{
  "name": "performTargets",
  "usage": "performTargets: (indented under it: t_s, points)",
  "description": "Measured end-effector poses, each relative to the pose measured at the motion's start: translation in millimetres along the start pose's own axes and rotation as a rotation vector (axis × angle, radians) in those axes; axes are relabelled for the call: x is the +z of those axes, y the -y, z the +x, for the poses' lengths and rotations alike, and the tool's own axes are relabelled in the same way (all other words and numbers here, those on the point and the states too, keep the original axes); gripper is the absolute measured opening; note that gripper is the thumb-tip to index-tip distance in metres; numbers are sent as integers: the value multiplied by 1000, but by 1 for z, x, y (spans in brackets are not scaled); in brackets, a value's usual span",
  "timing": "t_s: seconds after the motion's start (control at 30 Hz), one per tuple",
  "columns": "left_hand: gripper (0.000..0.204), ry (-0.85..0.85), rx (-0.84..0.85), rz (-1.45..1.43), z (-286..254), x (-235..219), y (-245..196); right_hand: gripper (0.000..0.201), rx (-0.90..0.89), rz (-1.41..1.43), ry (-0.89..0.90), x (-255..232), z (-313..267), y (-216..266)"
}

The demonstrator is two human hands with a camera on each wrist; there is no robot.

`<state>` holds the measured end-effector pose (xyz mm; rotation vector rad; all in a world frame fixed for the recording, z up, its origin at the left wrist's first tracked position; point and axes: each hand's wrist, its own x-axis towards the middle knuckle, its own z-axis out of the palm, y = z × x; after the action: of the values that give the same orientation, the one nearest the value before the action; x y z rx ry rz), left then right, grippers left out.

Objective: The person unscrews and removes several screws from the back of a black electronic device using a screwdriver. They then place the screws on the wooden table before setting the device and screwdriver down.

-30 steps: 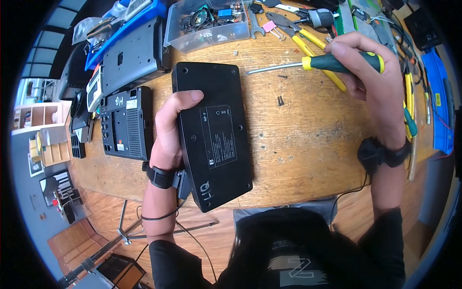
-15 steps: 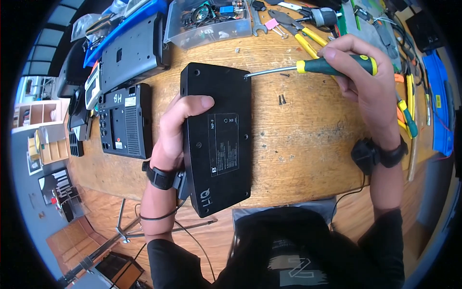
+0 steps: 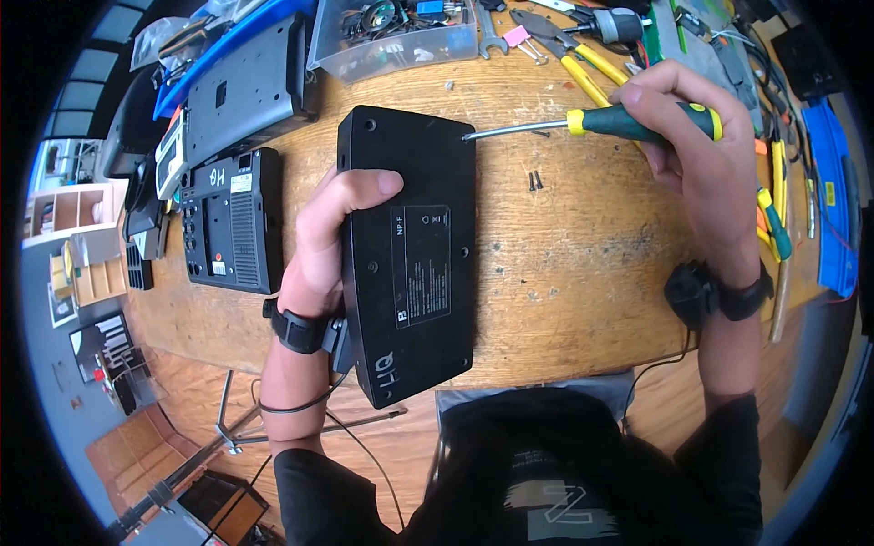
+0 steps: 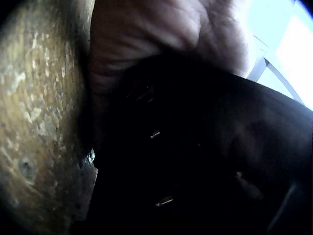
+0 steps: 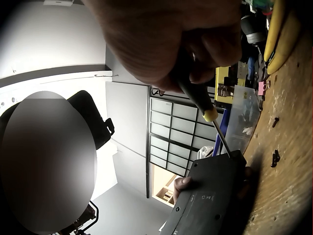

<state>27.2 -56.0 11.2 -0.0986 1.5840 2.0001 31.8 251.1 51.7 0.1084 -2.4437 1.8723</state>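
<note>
Upright in my left hand [image 3: 319, 223] is a flat black electronics case [image 3: 423, 350] with a printed label; my thumb lies across its face and the other fingers are hidden behind it. My right hand [image 3: 706, 159] grips a screwdriver [image 3: 608, 122] by its green and yellow handle. Its tip is right at the screw hole in the case's top right corner, also seen in the right wrist view on the case [image 5: 203, 188]. Two dark screws [image 3: 535, 181] lie on the table right of the case. In the left wrist view the case is mostly dark.
A second black device [image 3: 238, 223] lies on the wooden table [image 3: 592, 309] at left, below a larger black panel [image 3: 241, 91]. A clear parts bin [image 3: 401, 56], a wrench [image 3: 492, 38] and yellow-handled pliers [image 3: 587, 77] lie at the back. More tools line the right side.
The screwdriver tip, apart from the case a second ago, has come to its top right corner hole. My left hand has shifted the case slightly right and turned it a little.
</note>
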Motion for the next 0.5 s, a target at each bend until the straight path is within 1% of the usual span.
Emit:
performTargets:
  t_s: [0.13,0.23,0.3,0.37,0.43,0.5]
  points:
    - [51,-28,32,-110,-1,6,0,16,68,41,-9,-1,0,-1]
    - [46,-23,30,-110,1,5,0,17,-23,-36,-53,6,-2,-6]
    - [45,-27,25,-108,0,5,0,13,-210,-153,8,4,-1,-4]
    - [45,-38,23,-102,-1,6,-1,9,-282,-265,73,1,-2,8]
    - [45,-52,18,-91,-2,6,-2,12,-238,-369,134,1,-8,28]
    - [44,-68,14,-75,-2,6,-2,19,-283,-391,194,-3,-4,31]
